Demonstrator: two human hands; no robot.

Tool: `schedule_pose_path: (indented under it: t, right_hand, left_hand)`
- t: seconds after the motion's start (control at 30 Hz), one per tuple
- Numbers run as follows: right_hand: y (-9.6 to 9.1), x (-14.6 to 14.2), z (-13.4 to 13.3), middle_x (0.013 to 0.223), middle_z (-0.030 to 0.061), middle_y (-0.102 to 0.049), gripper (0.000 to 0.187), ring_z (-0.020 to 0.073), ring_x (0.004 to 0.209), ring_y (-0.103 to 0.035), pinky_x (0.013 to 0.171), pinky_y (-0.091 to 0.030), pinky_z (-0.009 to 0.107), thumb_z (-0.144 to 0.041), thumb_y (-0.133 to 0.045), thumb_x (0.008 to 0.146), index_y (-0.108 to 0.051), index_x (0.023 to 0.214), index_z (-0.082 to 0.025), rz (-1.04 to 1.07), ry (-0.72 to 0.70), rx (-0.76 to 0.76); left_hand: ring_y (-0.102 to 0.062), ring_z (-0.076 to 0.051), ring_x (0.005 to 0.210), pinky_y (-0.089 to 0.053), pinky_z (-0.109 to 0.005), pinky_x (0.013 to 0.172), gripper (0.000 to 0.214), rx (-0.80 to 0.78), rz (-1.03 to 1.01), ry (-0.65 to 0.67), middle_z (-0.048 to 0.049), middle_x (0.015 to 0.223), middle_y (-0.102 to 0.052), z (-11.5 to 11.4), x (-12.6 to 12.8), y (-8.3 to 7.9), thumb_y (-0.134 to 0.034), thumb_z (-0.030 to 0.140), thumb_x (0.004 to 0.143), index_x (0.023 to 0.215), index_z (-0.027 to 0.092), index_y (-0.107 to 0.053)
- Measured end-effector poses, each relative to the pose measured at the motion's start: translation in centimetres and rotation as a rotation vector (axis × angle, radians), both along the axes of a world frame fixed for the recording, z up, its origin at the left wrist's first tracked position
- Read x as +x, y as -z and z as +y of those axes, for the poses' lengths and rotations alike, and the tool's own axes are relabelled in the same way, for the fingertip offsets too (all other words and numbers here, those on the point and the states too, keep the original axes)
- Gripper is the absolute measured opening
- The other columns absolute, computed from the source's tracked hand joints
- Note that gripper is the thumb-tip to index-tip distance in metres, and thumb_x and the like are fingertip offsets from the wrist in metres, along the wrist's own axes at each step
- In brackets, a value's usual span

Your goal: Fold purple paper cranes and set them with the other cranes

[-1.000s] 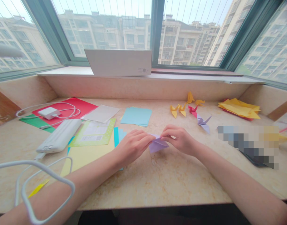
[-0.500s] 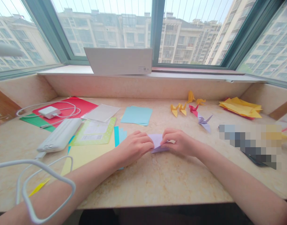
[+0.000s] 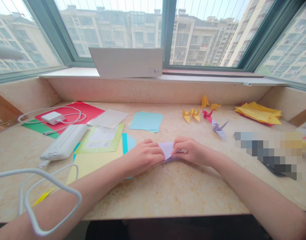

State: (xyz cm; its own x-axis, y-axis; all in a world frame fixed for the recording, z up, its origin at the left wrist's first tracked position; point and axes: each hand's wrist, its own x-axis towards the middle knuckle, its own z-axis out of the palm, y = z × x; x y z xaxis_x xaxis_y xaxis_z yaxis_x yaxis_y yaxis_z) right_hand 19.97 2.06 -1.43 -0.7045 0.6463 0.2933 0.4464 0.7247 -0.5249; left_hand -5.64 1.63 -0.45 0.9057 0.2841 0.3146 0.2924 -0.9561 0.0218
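Between my hands lies a small piece of purple origami paper (image 3: 167, 149), low over the stone counter. My left hand (image 3: 148, 155) covers its left end, fingers together and pressing on it. With thumb and forefinger pinched, my right hand (image 3: 186, 150) grips the paper's right side. Part of the paper is hidden under the fingers, so its folds do not show fully. Beyond my right hand a finished purple paper crane (image 3: 219, 129) rests beside a red paper crane (image 3: 207, 115) and several yellow paper cranes (image 3: 195, 114).
Light blue paper squares (image 3: 146, 122) lie ahead of my left hand. To the left are a pale yellow sheet (image 3: 98, 162), a white power bank (image 3: 64, 142), a looping white cable (image 3: 78, 200) and red paper (image 3: 90, 110). Yellow sheets (image 3: 259, 113) and a pixelated dark object (image 3: 267, 160) lie right.
The view has shifted very slightly. Both hands keep their hold on the purple paper in nearly the same spot; my left fingers sit a little lower over its front edge.
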Motion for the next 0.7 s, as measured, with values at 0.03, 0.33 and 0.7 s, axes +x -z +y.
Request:
schedule_pose_path:
  t: [0.03, 0.33, 0.7]
  right_hand:
    - [0.0, 0.0, 0.0, 0.083, 0.0033, -0.066, 0.010, 0.0154, 0.075, -0.061, 0.071, -0.048, 0.028, -0.017, -0.069, 0.088, -0.072, 0.079, -0.019, -0.011, -0.003, -0.007]
    - [-0.4, 0.1, -0.1, 0.085, 0.0036, -0.066, 0.011, 0.0157, 0.077, -0.061, 0.072, -0.049, 0.029, -0.017, -0.067, 0.089, -0.073, 0.080, -0.019, -0.039, -0.045, -0.057]
    - [-0.6, 0.2, 0.0, 0.087, 0.0039, -0.066, 0.016, 0.0158, 0.078, -0.061, 0.074, -0.049, 0.030, -0.025, -0.062, 0.095, -0.074, 0.085, -0.020, -0.054, -0.076, -0.055]
  left_hand:
    - [-0.062, -0.017, 0.086, -0.038, -0.033, 0.083, 0.020, -0.004, 0.006, 0.004, -0.0033, 0.094, -0.074, 0.0, 0.0, 0.0, -0.049, 0.019, 0.100, 0.095, 0.019, -0.068]
    - [-0.063, -0.018, 0.088, -0.038, -0.034, 0.081, 0.020, -0.029, 0.052, 0.036, -0.0038, 0.097, -0.074, -0.6, 0.0, -1.0, -0.049, 0.024, 0.100, 0.099, 0.021, -0.069]
    - [-0.063, -0.019, 0.090, -0.042, -0.035, 0.085, 0.016, -0.050, 0.008, 0.043, -0.0040, 0.099, -0.072, -0.8, -0.1, -1.2, -0.057, 0.020, 0.094, 0.103, 0.023, -0.070]
